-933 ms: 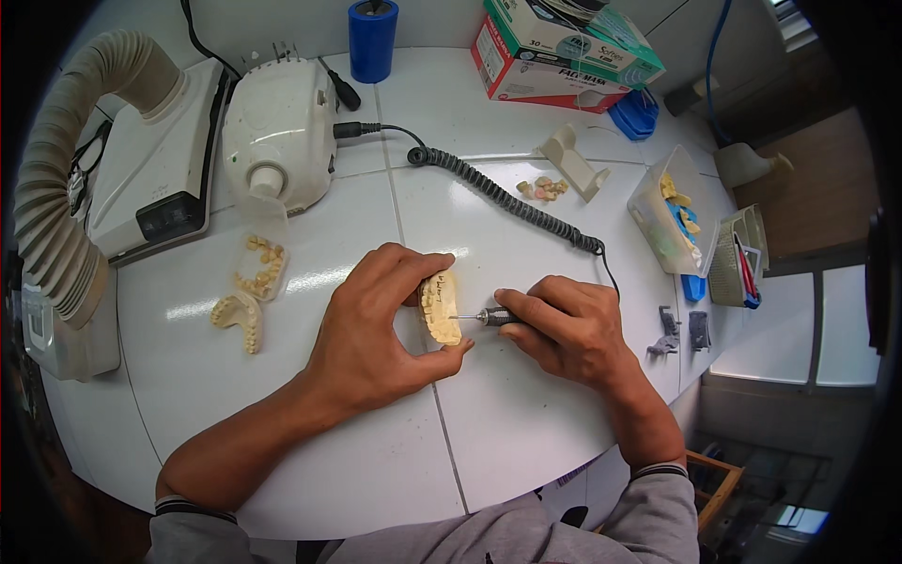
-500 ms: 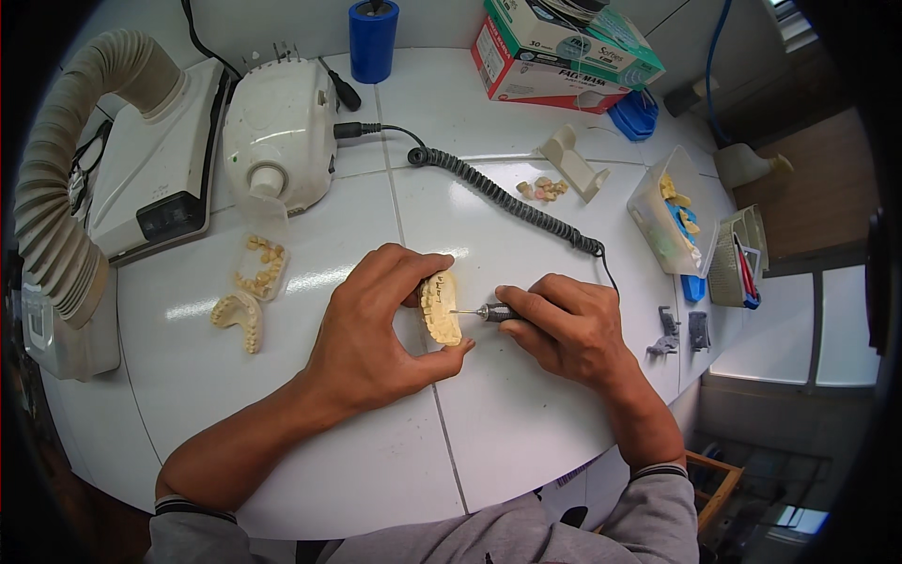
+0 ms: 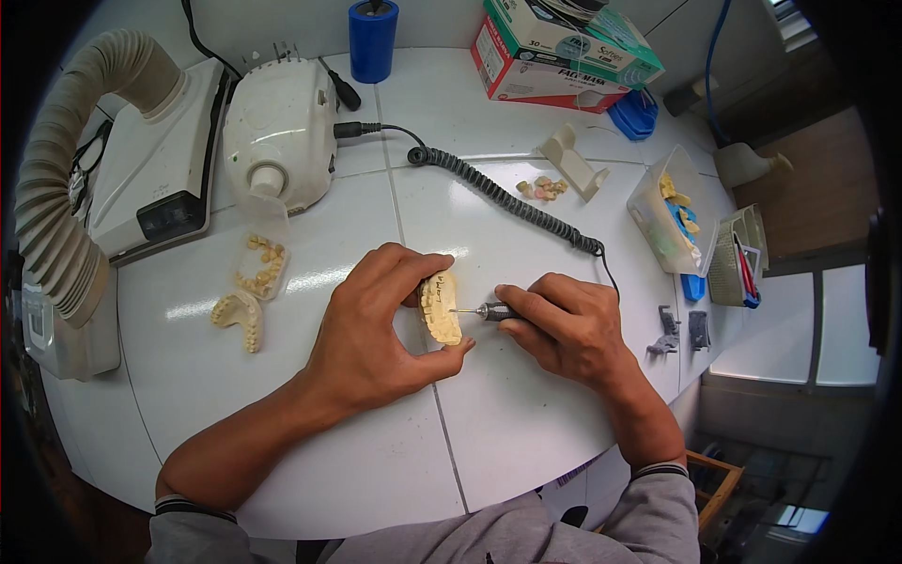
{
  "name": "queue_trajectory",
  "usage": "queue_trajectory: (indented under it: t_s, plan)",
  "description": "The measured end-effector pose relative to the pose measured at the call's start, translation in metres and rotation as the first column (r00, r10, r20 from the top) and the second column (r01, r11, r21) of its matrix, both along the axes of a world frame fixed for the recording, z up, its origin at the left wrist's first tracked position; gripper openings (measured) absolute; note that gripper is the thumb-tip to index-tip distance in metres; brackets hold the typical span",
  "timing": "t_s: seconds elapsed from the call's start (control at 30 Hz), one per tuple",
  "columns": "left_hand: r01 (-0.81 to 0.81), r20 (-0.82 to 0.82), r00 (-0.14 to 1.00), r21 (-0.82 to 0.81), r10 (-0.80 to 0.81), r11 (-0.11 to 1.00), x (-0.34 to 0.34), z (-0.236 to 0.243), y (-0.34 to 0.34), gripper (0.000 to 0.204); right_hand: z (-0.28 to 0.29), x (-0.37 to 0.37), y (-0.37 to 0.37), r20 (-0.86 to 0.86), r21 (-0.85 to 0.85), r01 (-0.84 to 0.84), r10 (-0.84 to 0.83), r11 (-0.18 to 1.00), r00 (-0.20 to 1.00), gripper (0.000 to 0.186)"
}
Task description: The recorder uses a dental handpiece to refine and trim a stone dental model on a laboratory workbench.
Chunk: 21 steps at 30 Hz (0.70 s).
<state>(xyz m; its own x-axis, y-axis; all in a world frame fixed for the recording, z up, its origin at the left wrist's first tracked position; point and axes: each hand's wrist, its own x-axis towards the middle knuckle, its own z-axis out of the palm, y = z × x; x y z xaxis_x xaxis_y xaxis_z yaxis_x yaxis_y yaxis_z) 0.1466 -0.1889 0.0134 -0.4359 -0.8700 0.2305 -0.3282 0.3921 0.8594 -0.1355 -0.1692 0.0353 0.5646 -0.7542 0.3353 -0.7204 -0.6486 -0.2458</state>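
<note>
My left hand (image 3: 376, 324) grips a yellowish plaster dental model (image 3: 440, 308) between thumb and fingers, its base with dark handwriting turned up. My right hand (image 3: 568, 329) is closed round a dental handpiece (image 3: 496, 312), a slim dark and metal tool held like a pen. The handpiece's thin bur points left and its tip meets the face of the model, or nearly so. A coiled black cord (image 3: 507, 199) leads from behind my right hand to a white control unit (image 3: 279, 136) at the back left.
At left stand a dust extractor (image 3: 155, 169) with a ribbed hose (image 3: 56, 197), a second dental model (image 3: 238, 320) and a small tray of teeth (image 3: 260, 267). Loose tooth pieces (image 3: 542, 189), a cream stand (image 3: 573, 164), a plastic bin (image 3: 669, 211) and mask boxes (image 3: 564, 56) lie at back right.
</note>
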Motion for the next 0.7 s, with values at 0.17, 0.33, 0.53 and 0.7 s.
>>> queue_trajectory:
  t_s: [0.17, 0.33, 0.53, 0.7]
  plan:
    - [-0.004, 0.002, 1.000, 0.027, 0.004, 1.000, -0.0001, -0.0001, 0.0003, 0.073, -0.0011, -0.0018, 0.0009, -0.002, 0.008, 0.011, -0.011, 1.000, 1.000, 0.031]
    - [0.001, -0.006, 1.000, 0.008, -0.001, 1.000, -0.0008, -0.0008, -0.0005, 0.071, -0.0006, -0.0027, 0.0008, 0.002, 0.012, -0.001, 0.001, 1.000, 1.000, 0.031]
    - [-0.006, -0.016, 1.000, 0.005, 0.006, 1.000, -0.0004, -0.0004, 0.0006, 0.071, -0.0001, -0.0031, -0.0004, 0.020, 0.008, -0.035, 0.035, 0.999, 0.999, 0.033]
    - [-0.011, 0.000, 1.000, 0.036, 0.011, 0.999, -0.0010, -0.0013, 0.0003, 0.076, -0.0008, -0.0041, 0.0001, 0.023, 0.011, -0.037, 0.037, 0.999, 0.999, 0.033]
